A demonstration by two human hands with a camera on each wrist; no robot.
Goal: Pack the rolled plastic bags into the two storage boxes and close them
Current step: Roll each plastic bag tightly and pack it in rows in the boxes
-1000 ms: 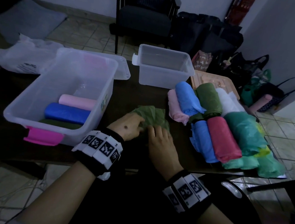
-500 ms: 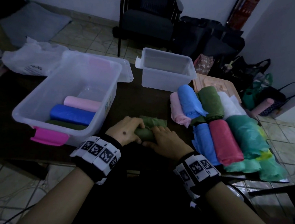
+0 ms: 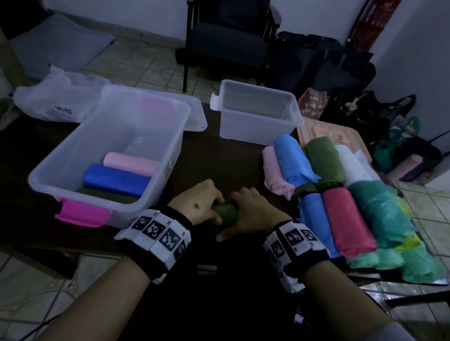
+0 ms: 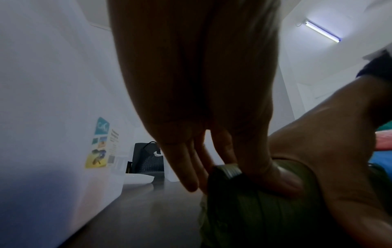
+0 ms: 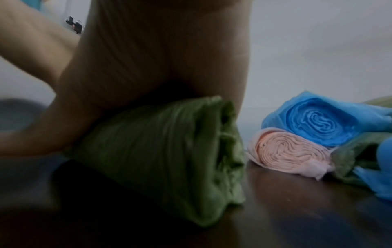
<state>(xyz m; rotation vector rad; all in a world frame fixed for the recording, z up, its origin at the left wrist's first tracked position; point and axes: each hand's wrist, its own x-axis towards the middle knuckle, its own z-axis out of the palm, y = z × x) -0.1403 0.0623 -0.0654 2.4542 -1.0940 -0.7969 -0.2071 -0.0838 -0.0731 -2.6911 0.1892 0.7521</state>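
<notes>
- Fingers [image 3: 213,196] of the left hand [image 3: 197,205] and right hand [image 3: 253,213] curl round a green roll [image 3: 226,212].
- Roll lies on the table [image 3: 219,159], between the big box [image 3: 107,145] and the pile of rolls [image 3: 350,201].

Green roll [image 3: 226,213] mostly under both hands.

Under the left hand [image 3: 199,202], the green roll [image 5: 161,156] is thin crinkled plastic film; beside it, a glossy dark bench [image 5: 297,201] and a translucent smooth plastic box [image 3: 108,139].
</notes>
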